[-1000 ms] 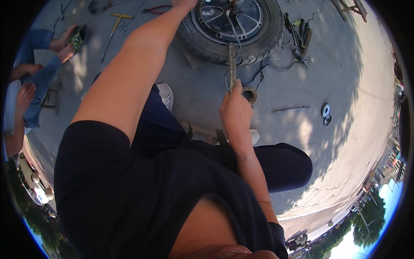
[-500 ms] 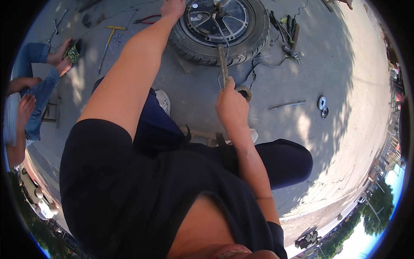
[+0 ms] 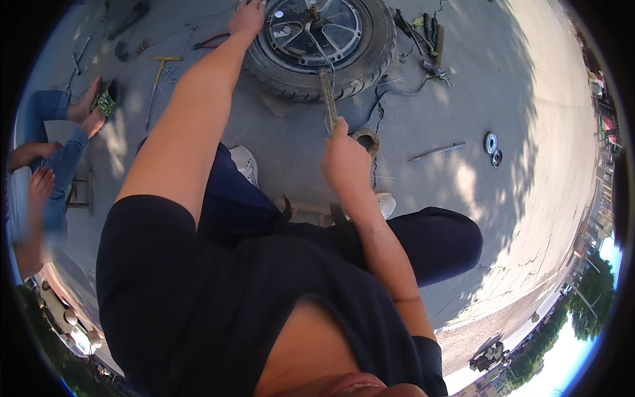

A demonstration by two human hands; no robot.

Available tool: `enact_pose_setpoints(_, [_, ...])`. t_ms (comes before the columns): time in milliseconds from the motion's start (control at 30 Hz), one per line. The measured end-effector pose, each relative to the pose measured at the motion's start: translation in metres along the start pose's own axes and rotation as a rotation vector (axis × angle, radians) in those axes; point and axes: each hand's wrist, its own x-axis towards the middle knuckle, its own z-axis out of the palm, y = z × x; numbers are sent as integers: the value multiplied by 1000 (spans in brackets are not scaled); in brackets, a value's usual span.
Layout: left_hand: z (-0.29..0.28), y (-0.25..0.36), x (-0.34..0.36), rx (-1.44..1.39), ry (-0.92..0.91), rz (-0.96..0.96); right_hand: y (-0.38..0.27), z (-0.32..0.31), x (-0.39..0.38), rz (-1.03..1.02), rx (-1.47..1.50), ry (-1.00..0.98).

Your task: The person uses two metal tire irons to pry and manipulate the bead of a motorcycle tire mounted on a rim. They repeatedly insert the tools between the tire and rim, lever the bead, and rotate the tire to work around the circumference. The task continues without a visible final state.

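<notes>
Right hand (image 3: 347,162) clenches a likely rigid bar (image 3: 328,99), best held by its near end; left hand (image 3: 247,18), grip unclear, flanks a heavy-looking wheel (image 3: 336,41).

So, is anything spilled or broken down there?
Maybe. Small loose bits lie scattered beside the yellow-handled tool, looking spilled, though someone may have put them there. A dark, jagged line near the wheel looks like a crack in the ground.
</notes>
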Motion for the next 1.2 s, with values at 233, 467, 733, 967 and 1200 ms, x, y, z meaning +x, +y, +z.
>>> enact_pose_setpoints(233, [32, 10, 8, -53, 106, 209, 8, 5, -6, 89, 91, 17])
enact_pose_setpoints(467, [42, -68, 68, 53, -328, 275, 18, -32, -9, 3, 220, -211])
enact_pose_setpoints(733, [-82, 9, -8, 177, -479, 90, 251, -153, 9, -93, -375, -252])
enact_pose_setpoints(967, [-145, 125, -205, -539, -851, -403, 509, -33, 22, 212, -353, 36])
enact_pose_setpoints(1200, [-126, 178, -314, -873, -946, -674, 525, 53, 31, 121, -444, 259])
